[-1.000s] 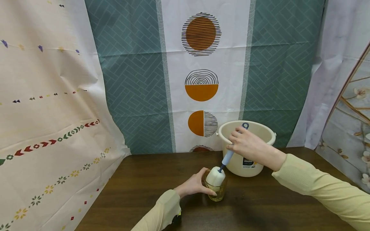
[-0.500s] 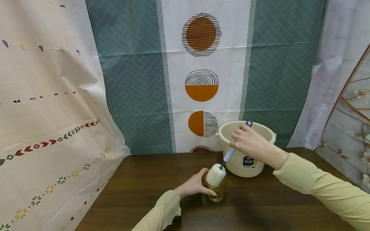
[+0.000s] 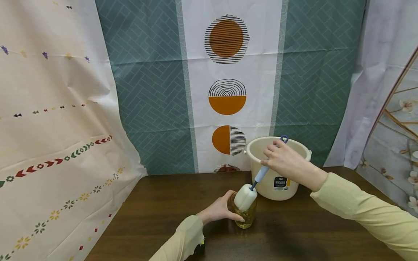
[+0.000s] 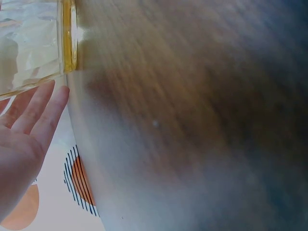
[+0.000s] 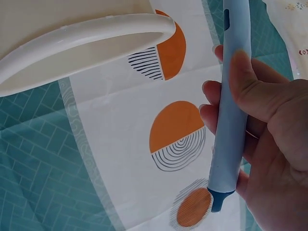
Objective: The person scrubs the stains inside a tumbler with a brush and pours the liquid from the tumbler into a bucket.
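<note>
An amber-tinted glass (image 3: 247,219) stands on the dark wooden table in the head view. My left hand (image 3: 219,209) holds it from the left, thumb across the near side and fingers behind. Into its mouth goes the white sponge head (image 3: 245,197) of a bottle brush, tilted, its upper part above the rim. My right hand (image 3: 283,159) grips the brush's light blue handle (image 3: 262,174), which leans up to the right. Thumb and fingers wrap the handle (image 5: 231,130) in the right wrist view. The left wrist view shows the glass (image 4: 29,48) beside my extended fingers (image 4: 45,115).
Behind the glass and to its right stands a cream bucket (image 3: 272,188) with a label, partly hidden by my right hand. A small dark object (image 3: 199,248) lies by my left sleeve. Patterned cloths (image 3: 153,90) hang along the table's back and sides.
My right hand has shifted slightly right, and the brush handle leans further that way. The sponge head has tilted and moved a little right in the glass. My left hand stays in place.
</note>
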`<state>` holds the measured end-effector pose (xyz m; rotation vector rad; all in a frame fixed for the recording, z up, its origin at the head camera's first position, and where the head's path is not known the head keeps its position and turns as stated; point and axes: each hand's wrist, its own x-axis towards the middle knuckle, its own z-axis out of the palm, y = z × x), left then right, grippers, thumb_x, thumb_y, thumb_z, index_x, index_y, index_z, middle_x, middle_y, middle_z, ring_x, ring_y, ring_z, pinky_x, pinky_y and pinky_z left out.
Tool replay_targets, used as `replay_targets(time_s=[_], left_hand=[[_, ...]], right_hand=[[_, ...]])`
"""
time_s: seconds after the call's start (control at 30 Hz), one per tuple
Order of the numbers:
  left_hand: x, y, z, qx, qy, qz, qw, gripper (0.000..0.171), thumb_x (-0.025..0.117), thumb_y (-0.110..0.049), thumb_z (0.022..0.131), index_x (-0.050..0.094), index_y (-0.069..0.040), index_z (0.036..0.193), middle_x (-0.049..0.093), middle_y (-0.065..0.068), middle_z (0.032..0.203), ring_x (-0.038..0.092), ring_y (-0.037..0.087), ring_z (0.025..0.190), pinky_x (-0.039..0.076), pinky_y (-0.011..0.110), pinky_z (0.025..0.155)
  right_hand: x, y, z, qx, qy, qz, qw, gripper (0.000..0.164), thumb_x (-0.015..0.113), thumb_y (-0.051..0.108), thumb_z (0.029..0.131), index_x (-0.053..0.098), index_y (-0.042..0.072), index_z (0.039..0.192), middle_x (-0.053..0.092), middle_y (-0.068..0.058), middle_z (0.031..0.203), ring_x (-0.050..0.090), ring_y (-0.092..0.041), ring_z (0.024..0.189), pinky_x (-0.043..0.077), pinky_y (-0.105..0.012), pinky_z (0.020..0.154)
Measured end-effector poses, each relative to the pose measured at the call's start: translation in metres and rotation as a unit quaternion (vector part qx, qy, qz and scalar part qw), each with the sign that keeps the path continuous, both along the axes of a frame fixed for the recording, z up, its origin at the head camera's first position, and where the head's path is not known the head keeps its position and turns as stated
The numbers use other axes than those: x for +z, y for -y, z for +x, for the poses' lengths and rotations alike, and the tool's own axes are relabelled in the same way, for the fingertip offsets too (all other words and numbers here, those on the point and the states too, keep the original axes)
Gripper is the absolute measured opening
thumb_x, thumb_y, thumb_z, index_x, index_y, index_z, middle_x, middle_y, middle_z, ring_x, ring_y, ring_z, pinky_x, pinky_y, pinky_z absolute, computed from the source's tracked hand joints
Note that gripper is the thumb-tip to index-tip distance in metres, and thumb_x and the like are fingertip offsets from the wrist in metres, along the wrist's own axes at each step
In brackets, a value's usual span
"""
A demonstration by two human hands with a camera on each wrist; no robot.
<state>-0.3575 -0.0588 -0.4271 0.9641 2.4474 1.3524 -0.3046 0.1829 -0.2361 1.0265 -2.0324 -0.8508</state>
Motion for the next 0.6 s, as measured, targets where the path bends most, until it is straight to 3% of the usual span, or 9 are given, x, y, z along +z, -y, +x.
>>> replay_targets(time_s=[0.6], left_hand=[[0.0001, 0.0005, 0.0010, -0.005, 0.004, 0.010, 0.9999, 0.067, 0.080, -0.030, 0.067, 0.041, -0.020, 0.121, 0.053, -0.010, 0.107, 0.050, 0.008, 0.097, 0.039, 0.031, 0.082]], right_hand=[[0.0014, -0.0023, 0.0032, 0.003, 0.007, -0.004, 1.000, 0.029, 0.082, 0.009, 0.060, 0.072, 0.019, 0.086, 0.048, -0.005, 0.067, 0.044, -0.023, 0.066, 0.035, -0.041, 0.074]])
